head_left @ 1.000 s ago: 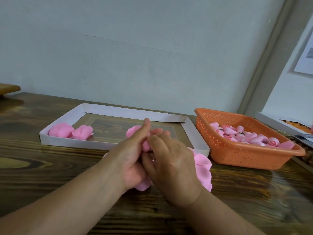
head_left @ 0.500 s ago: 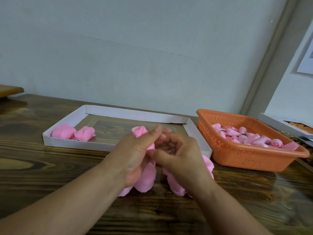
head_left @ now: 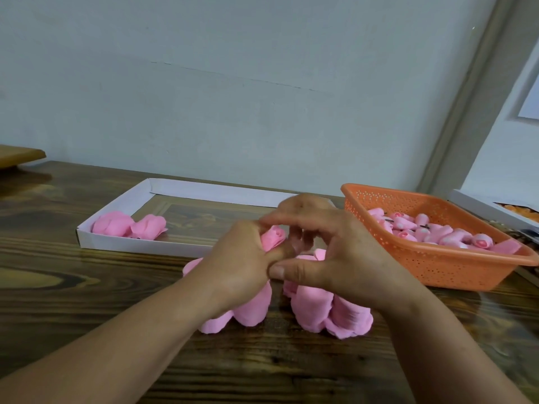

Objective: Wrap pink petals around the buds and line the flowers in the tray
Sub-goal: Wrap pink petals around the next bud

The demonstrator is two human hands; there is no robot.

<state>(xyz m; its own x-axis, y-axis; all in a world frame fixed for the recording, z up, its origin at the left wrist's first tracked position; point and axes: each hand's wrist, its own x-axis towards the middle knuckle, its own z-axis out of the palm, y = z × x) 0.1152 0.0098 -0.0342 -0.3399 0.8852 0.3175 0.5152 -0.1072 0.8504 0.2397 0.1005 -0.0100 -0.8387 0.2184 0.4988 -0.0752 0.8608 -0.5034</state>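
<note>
Pink, soft foam rosebud [head_left: 273, 235] sits pinched in the left hand [head_left: 239, 263], just before the white cardboard tray [head_left: 140, 243]; right hand [head_left: 344, 258], fingers curled, apparently empty. Likely light, crushable: hold its base.

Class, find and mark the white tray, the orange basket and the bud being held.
tray [head_left: 140, 244], head view, on its near wall.
basket [head_left: 455, 265], head view, on its front wall.
bud [head_left: 272, 236], head view, on its top, gripped by the left hand [head_left: 236, 266].

Tray [head_left: 140, 246] lies left of basket [head_left: 455, 275]; petals [head_left: 318, 313] lie before both.
</note>
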